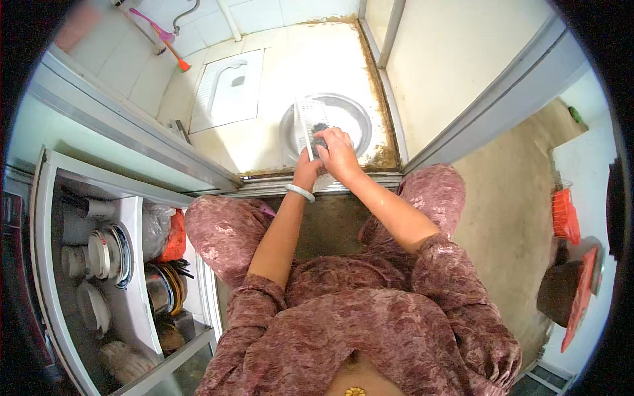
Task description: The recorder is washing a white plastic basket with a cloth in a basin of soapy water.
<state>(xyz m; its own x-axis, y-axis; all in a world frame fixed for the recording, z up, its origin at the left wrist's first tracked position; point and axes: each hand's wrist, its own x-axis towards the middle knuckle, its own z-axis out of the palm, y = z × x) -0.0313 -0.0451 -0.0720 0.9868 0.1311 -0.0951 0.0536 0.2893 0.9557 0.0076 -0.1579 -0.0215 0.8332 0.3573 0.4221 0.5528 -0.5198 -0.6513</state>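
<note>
My left hand (306, 171) grips the near end of a white perforated plastic rack or basket (312, 110), which stands tilted on edge. In my right hand (341, 153) is a dark, stringy scrubber, probably steel wool (320, 142), pressed against the perforated face. My fingers partly hide it. Below both hands a round metal basin (366, 123) rests on the tiled floor; its inside looks very bright, so its contents cannot be made out. A pale bangle (300, 192) circles my left wrist.
A squat toilet (229, 89) is set into the floor at far left, with brushes (166, 45) by the wall. A metal door sill (327, 187) runs before my knees. An open cabinet of dishes (108, 257) stands at left. A red bag (564, 213) sits at right.
</note>
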